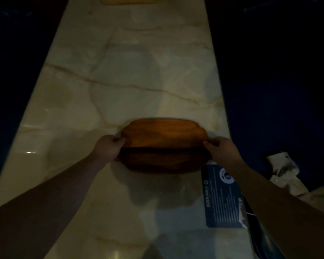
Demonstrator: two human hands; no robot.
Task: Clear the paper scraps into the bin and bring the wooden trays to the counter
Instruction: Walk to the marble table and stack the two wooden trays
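Head view, lower centre: our left hand [108, 146] pinches one end of the oval brown wooden tray [164, 144], our right hand [223, 149] the other, balancing it level over the pale marble counter [101, 90].

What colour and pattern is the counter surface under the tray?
Pale cream marble with thin brownish veins, seen in the head view, the only one.
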